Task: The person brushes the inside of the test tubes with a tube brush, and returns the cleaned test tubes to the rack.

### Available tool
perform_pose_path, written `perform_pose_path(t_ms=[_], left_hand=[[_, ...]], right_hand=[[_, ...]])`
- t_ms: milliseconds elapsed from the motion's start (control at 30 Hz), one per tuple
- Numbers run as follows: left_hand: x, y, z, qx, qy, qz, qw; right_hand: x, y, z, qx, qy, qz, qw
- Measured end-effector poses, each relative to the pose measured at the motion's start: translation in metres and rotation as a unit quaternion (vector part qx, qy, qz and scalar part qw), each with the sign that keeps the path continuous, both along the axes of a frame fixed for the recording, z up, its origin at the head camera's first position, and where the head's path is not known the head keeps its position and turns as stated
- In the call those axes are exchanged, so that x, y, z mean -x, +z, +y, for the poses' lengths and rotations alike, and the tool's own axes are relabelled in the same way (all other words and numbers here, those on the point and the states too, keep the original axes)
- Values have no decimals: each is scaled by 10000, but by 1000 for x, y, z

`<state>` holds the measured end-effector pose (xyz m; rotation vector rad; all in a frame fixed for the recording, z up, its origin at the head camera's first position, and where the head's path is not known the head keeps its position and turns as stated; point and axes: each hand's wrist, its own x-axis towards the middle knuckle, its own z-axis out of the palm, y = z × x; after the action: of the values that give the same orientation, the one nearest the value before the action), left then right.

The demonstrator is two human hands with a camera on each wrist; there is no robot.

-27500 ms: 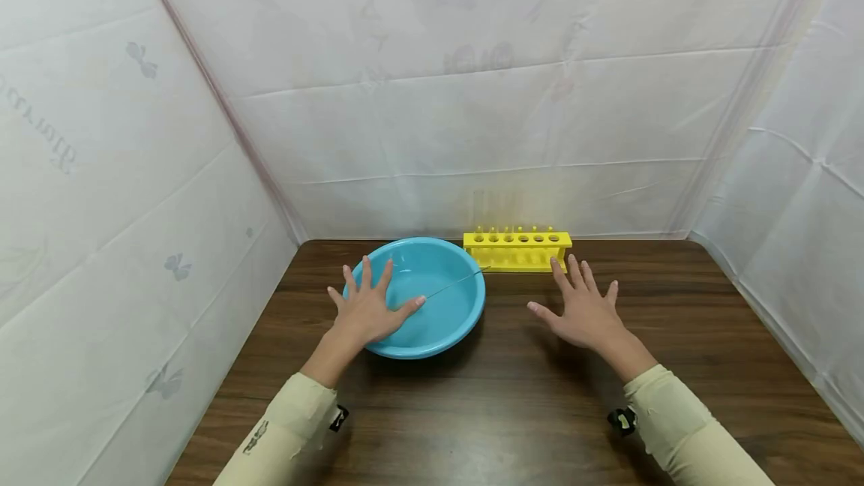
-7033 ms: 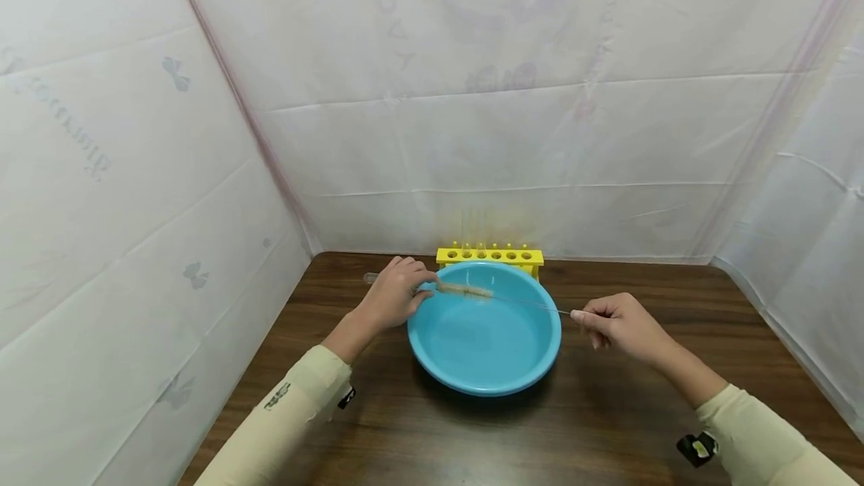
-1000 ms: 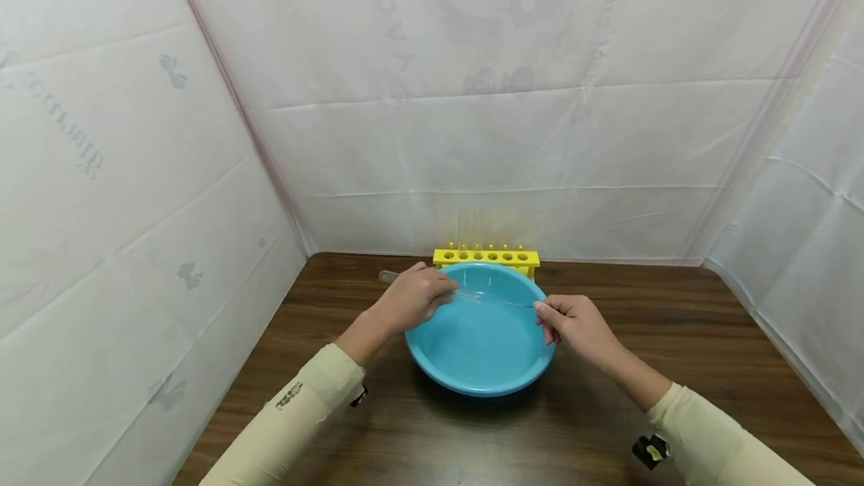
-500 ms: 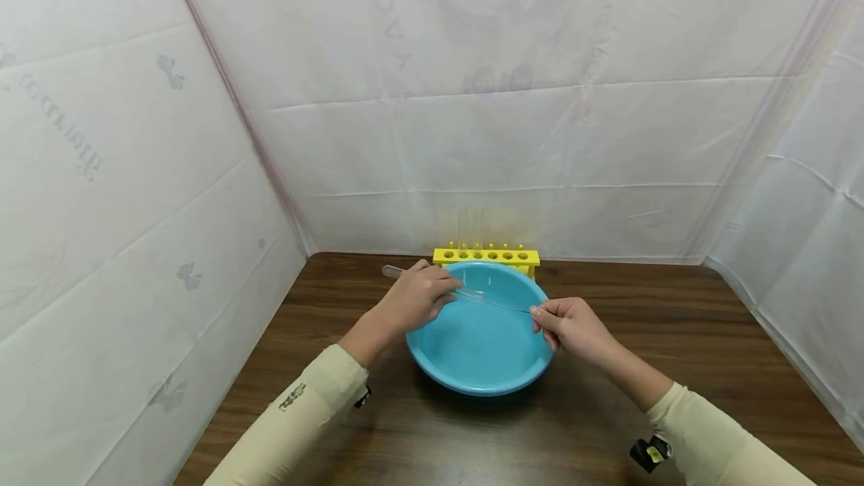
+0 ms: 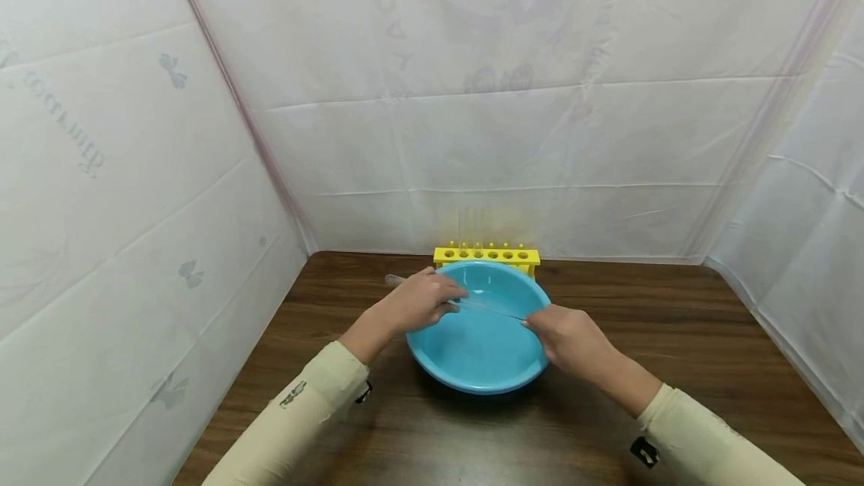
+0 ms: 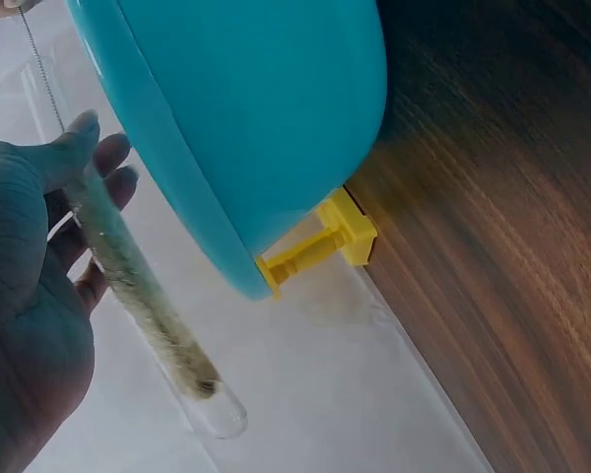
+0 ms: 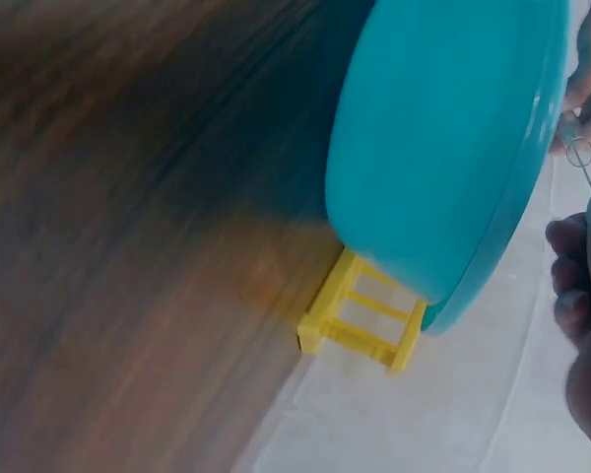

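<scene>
Over the far left part of the blue basin (image 5: 481, 388), my left hand (image 5: 417, 302) pinches a clear test tube (image 6: 227, 414) between thumb and fingers. The tube lies slanted, its rounded end pointing out past the left of the hand. Inside it is the bristle head of a test tube brush (image 6: 163, 325), reaching close to the rounded end. My right hand (image 5: 570, 340), above the basin's right rim, grips the brush's thin twisted wire handle (image 5: 498, 312). The tube's open mouth (image 7: 578, 151) shows as a ring around the wire in the right wrist view.
Behind the basin stands a yellow test tube rack (image 5: 508, 254), partly covered by it, with glass tubes (image 5: 469, 227) upright in its left holes. The dark wooden table (image 5: 472, 445) meets white sheeting (image 5: 472, 148) at the back and sides.
Long before, both hands were spread open, holding nothing. Seven seconds ago the bristles were outside the tube; now they are inside. Lately my right hand has moved slightly left and rolled over.
</scene>
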<state>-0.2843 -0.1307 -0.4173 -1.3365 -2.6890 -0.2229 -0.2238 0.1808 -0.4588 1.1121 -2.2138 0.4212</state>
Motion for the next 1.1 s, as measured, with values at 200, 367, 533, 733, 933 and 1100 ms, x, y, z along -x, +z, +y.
perform_pose_path(t_ms=[200, 367, 533, 733, 933, 1100], left_hand=[[-1, -3, 4, 71, 17, -194, 9998], [-3, -2, 8, -45, 38, 126, 9999], [-4, -3, 13, -222, 149, 621, 9977], [-6, -3, 17, -413, 184, 1205, 9917], [-6, -2, 16, -591, 160, 1405, 9882], [-5, -4, 16, -778, 97, 1552, 9848]], right_hand=[[4, -4, 2, -683, 123, 1120, 9913], [-6, 0, -4, 166, -201, -993, 9947], [-9, 15, -11, 1439, -470, -3794, 9128], [-6, 29, -14, 2303, -277, -5600, 7954], [-6, 28, -16, 2322, -299, -5510, 8010], [-7, 22, -20, 2319, -239, -5535, 7996]])
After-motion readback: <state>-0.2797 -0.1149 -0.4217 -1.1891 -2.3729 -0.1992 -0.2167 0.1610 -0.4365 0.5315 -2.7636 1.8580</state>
